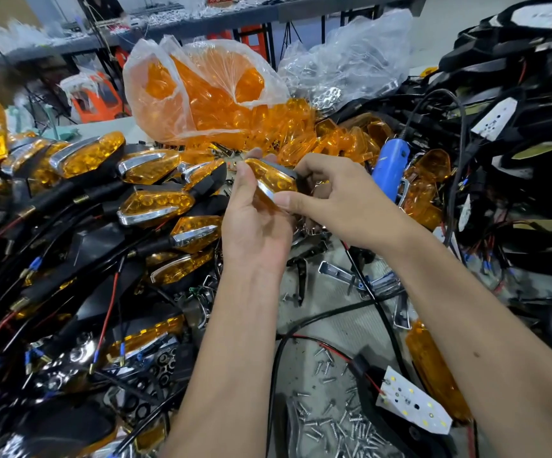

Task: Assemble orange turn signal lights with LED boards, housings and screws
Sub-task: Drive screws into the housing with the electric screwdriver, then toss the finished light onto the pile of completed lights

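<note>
- Head view: my left hand [251,213] and right hand [320,190] both pinch the orange light [273,178], above centre (twelve o'clock).
- Light, slick plastic, I judge; hold its edges.

Both forearms bare, apparently sleeveless; no gloves or rings.

Bright, even light is seen over the whole workbench.

Soft, weak shadows are cast under the arms, so light is given from above. White shine is seen on the clear plastic bag of orange lenses [202,90] and on the silver trims of the finished lights [142,200]. The far shelves [169,21] at the top are blurred. The top left corner is smeared. Straight lines are bent near the edges by the wide lens. The screws [340,428] are seen sharply.
</note>
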